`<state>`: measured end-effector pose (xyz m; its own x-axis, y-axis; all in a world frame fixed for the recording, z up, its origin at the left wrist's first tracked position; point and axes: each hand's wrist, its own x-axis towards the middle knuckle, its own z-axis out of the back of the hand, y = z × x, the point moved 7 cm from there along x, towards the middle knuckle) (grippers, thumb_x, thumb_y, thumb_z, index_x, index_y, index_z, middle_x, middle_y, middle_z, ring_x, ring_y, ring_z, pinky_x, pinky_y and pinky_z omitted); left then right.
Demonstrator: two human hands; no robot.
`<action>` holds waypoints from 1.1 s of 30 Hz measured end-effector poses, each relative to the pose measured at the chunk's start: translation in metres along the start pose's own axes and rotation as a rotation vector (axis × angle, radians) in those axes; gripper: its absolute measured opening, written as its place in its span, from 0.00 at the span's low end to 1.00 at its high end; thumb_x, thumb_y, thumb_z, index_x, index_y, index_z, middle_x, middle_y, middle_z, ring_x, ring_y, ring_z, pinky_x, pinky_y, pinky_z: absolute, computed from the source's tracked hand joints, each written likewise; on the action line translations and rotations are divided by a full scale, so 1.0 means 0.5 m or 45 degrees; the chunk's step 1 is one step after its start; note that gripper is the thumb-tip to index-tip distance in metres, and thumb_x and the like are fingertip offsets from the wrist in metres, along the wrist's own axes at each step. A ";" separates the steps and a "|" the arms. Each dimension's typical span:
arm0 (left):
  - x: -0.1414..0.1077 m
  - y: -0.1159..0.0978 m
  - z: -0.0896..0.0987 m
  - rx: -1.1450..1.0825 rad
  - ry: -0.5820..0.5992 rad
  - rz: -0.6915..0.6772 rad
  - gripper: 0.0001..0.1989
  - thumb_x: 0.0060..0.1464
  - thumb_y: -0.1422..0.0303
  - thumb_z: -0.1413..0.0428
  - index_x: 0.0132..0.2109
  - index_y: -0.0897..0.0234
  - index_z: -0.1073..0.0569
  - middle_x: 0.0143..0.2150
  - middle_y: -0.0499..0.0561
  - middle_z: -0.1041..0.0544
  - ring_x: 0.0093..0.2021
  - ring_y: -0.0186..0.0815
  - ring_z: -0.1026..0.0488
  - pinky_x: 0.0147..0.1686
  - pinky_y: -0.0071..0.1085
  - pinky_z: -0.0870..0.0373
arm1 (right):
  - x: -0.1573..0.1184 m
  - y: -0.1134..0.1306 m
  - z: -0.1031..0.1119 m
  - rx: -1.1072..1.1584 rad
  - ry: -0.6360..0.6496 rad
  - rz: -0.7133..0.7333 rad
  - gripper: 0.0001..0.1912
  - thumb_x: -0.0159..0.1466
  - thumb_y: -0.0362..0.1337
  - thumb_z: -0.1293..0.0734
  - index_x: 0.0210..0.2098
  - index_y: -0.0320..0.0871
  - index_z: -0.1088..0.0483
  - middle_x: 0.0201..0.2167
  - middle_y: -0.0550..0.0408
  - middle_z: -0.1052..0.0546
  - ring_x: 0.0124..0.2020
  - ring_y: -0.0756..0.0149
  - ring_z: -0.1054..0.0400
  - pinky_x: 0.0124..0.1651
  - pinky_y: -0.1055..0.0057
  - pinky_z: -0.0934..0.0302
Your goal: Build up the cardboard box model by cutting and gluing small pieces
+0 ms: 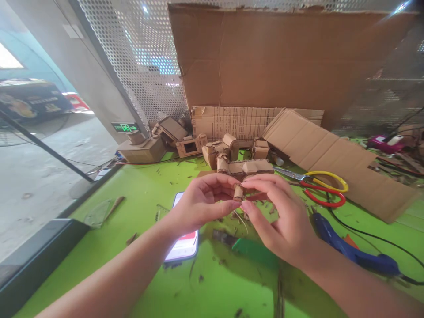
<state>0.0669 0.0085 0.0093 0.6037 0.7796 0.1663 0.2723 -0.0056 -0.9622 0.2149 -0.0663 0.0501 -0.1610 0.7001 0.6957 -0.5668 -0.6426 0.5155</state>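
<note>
Between my two hands is a small rolled cardboard piece [238, 192], held upright above the green table. My left hand [202, 201] pinches it from the left with thumb and fingers. From the other side, my right hand [281, 212] grips its right edge with thumb and fingertips. Below my right hand lies a green-handled utility knife [255, 251], partly covered by that hand. A lit phone [183, 245] lies under my left wrist. Just beyond my fingers sit folded cardboard parts [245, 167] joined into a shape.
Red and yellow scissors [324, 187] and a blue glue gun [354, 247] with a cord lie at the right. A long cardboard sheet [338, 159] slants behind them. A cardboard box [142, 151] stands back left. Cardboard scraps litter the green tabletop [109, 256].
</note>
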 end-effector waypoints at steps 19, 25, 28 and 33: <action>-0.013 -0.010 0.001 0.186 -0.121 -0.148 0.19 0.48 0.76 0.28 0.48 0.66 0.19 0.41 0.55 0.16 0.41 0.39 0.18 0.45 0.33 0.19 | 0.001 0.001 0.006 -0.024 -0.074 0.017 0.11 0.67 0.32 0.28 0.49 0.47 0.22 0.47 0.49 0.18 0.53 0.56 0.24 0.55 0.59 0.25; -0.008 -0.003 -0.013 -0.002 -0.007 -0.062 0.20 0.49 0.76 0.28 0.50 0.66 0.19 0.44 0.55 0.15 0.43 0.38 0.17 0.47 0.33 0.18 | -0.004 -0.024 -0.003 0.180 -0.027 -0.159 0.12 0.67 0.33 0.27 0.50 0.47 0.22 0.49 0.52 0.19 0.49 0.61 0.23 0.48 0.67 0.22; -0.007 0.002 -0.011 -0.014 -0.026 -0.009 0.20 0.48 0.77 0.28 0.49 0.67 0.19 0.41 0.55 0.14 0.42 0.37 0.17 0.45 0.32 0.18 | -0.003 -0.024 -0.002 0.180 -0.025 -0.152 0.12 0.67 0.33 0.28 0.50 0.48 0.22 0.49 0.51 0.19 0.49 0.61 0.23 0.49 0.66 0.22; -0.002 0.003 -0.004 -0.017 -0.049 0.024 0.18 0.47 0.77 0.27 0.46 0.68 0.19 0.40 0.54 0.15 0.41 0.37 0.17 0.44 0.32 0.18 | 0.002 -0.009 0.002 0.102 -0.013 -0.072 0.11 0.70 0.32 0.31 0.50 0.48 0.22 0.48 0.51 0.18 0.52 0.58 0.23 0.54 0.62 0.25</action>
<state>0.0684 0.0066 0.0080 0.5794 0.8030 0.1394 0.2712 -0.0287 -0.9621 0.2179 -0.0629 0.0491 -0.1225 0.7329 0.6692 -0.5083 -0.6255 0.5920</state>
